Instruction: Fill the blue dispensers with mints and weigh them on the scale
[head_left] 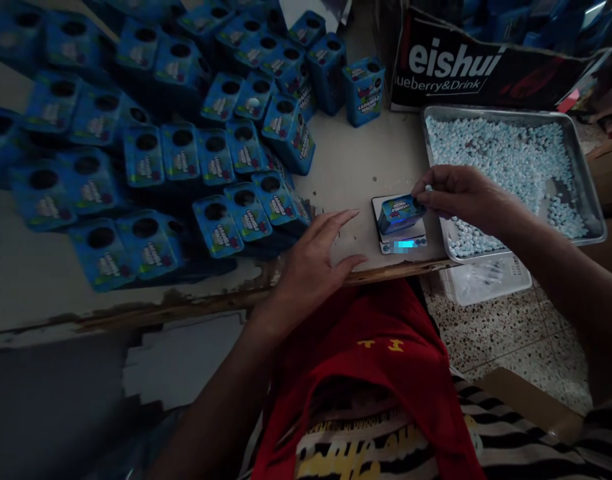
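Observation:
A small blue tin [402, 212] labelled "Caramelo Macizo" rests on a small digital scale [386, 243] with a lit display. My right hand [453, 190] is beside the tin's right end, its thumb and fingers pinched on a small pale blue candy [429, 189]. Whether the fingers also touch the tin I cannot tell. My left hand [319, 253] holds nothing and hovers at the table's front edge, left of the scale, with thumb and fingers apart. A metal tray [599, 220] of pale blue and white candies lies right of the scale, partly under my right forearm.
Many blue tins [216, 157] with round holes on top stand in rows across the left of the table [343, 163]. One tin [363, 92] stands apart at the back. Behind the tray is a black cardboard box [451, 70] holding blue items. Below the tray sits a clear plastic container [486, 280].

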`<state>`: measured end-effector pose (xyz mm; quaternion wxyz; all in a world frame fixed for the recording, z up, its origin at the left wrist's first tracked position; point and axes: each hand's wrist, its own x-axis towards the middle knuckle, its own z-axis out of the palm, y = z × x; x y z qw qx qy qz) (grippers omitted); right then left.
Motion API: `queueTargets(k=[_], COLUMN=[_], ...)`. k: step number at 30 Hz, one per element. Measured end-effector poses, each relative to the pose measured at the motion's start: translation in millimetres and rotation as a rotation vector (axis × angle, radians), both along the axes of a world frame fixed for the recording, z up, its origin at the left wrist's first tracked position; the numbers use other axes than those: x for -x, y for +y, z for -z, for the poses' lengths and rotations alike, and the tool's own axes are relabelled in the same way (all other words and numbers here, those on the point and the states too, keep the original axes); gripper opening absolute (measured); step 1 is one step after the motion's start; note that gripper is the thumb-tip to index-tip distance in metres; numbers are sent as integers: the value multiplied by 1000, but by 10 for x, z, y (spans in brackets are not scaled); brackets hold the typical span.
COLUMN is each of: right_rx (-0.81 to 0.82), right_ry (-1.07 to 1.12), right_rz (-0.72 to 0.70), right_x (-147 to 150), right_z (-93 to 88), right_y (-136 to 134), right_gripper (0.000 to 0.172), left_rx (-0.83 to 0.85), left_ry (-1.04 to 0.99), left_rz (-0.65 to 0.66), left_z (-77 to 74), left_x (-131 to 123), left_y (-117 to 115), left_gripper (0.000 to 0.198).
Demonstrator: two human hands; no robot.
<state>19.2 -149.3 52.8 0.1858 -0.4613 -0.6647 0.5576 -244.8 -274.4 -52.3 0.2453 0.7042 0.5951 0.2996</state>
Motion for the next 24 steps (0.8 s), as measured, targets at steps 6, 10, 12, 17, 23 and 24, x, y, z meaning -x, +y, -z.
queueTargets(k=[6,10,12,17,23,24], right_rx=[-150,-134,-45,147,316,314], right_ry=[-83,-69,-7,211,309,309], right_rz=[-13,19,40,212,404,412], right_x=[-29,-86,-123,-219,-247,-244], right_z=[26,52,67,96,92,87], right_y=[20,20,33,156,368,387], right_gripper=[14,17,17,23,30,30], left_rx=[-86,-148,-149,-113,-143,-160], left_ry=[-52,-92,-99,-90,-57,-61], left_rz=[-3,20,47,95,101,102], left_z=[-91,-61,-43,-32,-112,-131], left_x=[-239,-486,-605,-829,-773,-729], left_y=[211,456,567,738,776,770], left_gripper=[65,73,72,57,88,93])
